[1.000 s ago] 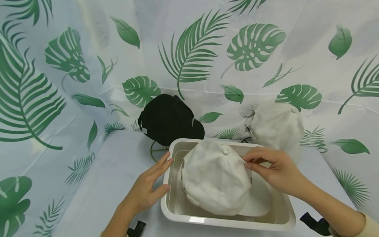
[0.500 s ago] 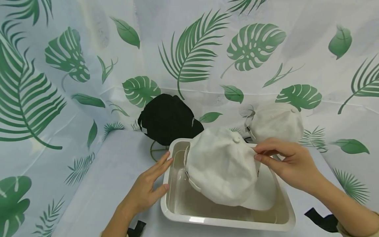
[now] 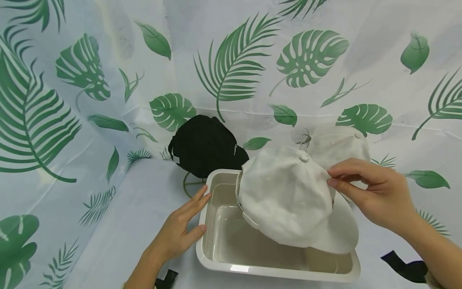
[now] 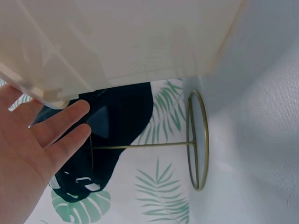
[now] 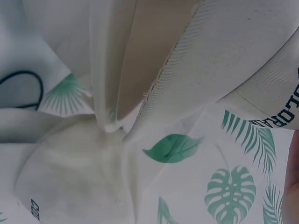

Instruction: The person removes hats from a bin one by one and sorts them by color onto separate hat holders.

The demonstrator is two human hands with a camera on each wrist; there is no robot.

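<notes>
A white baseball cap (image 3: 281, 196) is pinched at the front of its crown by my right hand (image 3: 379, 196). It is tilted over the right part of a cream plastic basin (image 3: 278, 273), brim pointing to the lower right. In the right wrist view the cap's brim (image 5: 219, 51) fills the top, with dark lettering on the crown at the right edge. My left hand (image 3: 180, 228) rests on the basin's left rim with fingers straight. From the left wrist view, the basin's outer wall (image 4: 140, 42) is above that hand.
Behind the basin, a black cap (image 3: 205, 146) sits on a gold wire stand (image 4: 198, 144). Another white cap (image 3: 339, 144) stands at the back right, partly hidden by the held cap. A leaf-printed cloth (image 3: 238, 60) hangs behind the table.
My right hand has lifted the white cap out of the basin's middle, up and to the right, baring the basin's floor. The left hand has stayed on the rim.
</notes>
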